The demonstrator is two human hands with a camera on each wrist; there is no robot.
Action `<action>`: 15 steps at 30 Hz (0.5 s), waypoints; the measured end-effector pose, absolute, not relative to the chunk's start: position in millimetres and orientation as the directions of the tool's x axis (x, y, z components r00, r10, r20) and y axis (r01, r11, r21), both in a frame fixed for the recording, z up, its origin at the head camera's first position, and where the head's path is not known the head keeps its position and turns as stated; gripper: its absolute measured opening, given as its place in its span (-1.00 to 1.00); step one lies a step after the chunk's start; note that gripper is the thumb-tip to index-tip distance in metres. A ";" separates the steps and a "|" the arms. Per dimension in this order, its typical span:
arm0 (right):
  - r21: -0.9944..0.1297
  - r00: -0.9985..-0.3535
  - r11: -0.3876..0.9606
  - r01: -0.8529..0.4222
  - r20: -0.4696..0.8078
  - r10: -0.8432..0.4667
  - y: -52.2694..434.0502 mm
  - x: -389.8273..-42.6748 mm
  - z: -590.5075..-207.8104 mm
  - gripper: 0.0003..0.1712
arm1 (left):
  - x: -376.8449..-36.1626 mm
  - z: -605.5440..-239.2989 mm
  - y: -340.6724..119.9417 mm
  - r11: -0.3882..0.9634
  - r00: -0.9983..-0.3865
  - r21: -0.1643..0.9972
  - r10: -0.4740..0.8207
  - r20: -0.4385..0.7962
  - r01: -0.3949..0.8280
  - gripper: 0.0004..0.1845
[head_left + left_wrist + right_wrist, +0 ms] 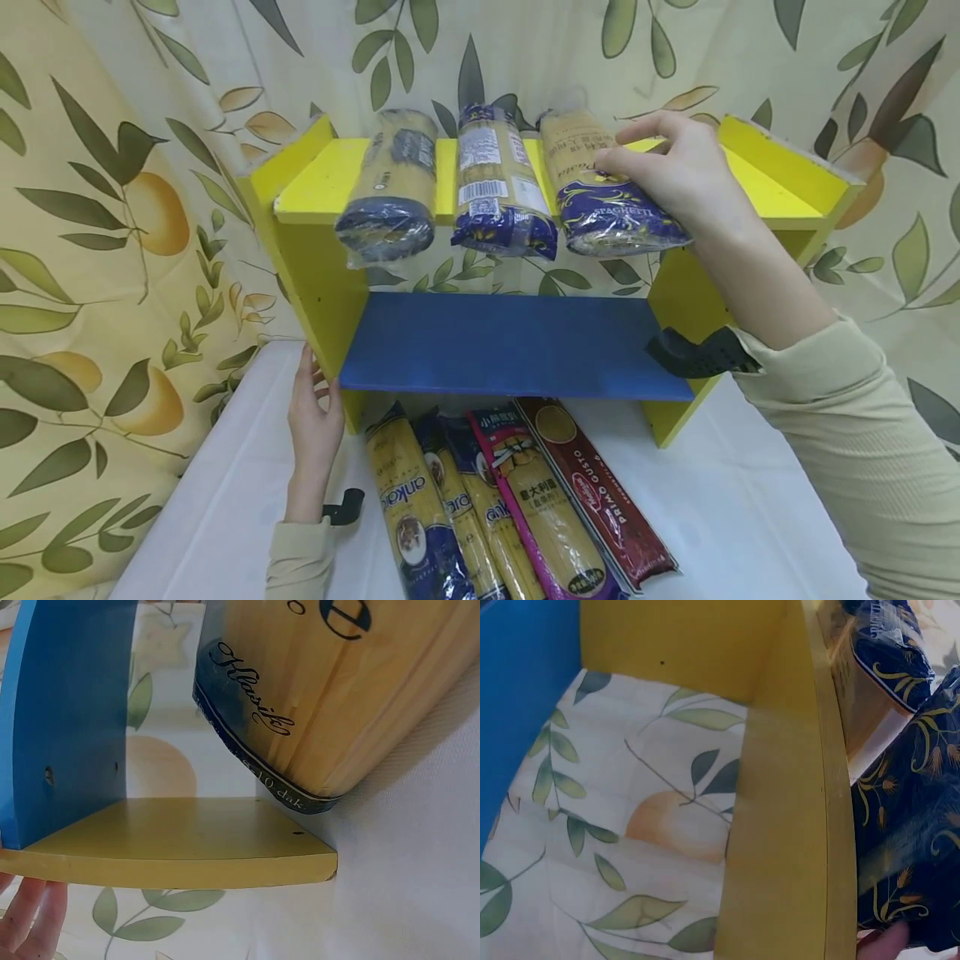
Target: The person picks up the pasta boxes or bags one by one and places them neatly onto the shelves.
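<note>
Yellow wooden top shelf (315, 187) carries the blue-ended cellophane spaghetti packet (600, 196) overhanging its front edge, so if the right hand (675, 179), fingers curled over it, lets go early it may slide off, while the flat, relaxed left hand (315, 421) steadies the rack's side.

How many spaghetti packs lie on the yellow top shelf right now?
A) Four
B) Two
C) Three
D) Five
C: the head view shows three spaghetti packs side by side on the yellow top shelf, the left pack, the middle pack, and the right pack, which the right hand holds.
</note>
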State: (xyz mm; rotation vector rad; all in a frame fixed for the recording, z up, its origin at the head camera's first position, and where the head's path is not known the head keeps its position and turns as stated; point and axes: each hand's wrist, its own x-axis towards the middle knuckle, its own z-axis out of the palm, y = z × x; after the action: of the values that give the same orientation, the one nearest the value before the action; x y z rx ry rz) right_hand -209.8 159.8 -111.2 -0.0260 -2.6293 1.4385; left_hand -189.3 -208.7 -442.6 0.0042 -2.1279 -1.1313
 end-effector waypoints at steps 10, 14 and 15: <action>-0.954 -0.970 0.239 -0.183 0.215 0.113 168.6 -184.3 -126.0 -0.68 | -188.2 -441.9 -209.6 0.620 -0.744 0.723 -0.319 0.587 0.305 -0.23; -0.942 -0.935 0.114 -0.316 0.330 0.130 173.4 -161.8 -137.3 -0.72 | -189.8 -442.0 -209.8 0.615 -0.750 0.728 -0.318 0.580 0.302 -0.23; -0.935 -0.927 0.099 -0.341 0.351 0.129 175.3 -156.6 -140.0 -0.72 | -189.9 -442.1 -209.5 0.614 -0.752 0.730 -0.318 0.577 0.301 -0.23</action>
State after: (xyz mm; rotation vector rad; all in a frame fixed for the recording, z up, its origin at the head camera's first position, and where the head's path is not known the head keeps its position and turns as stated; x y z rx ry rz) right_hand -156.6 175.3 -140.0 0.2078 -2.0395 1.8889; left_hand -189.9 -209.5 -442.1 0.0129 -2.1388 -1.1373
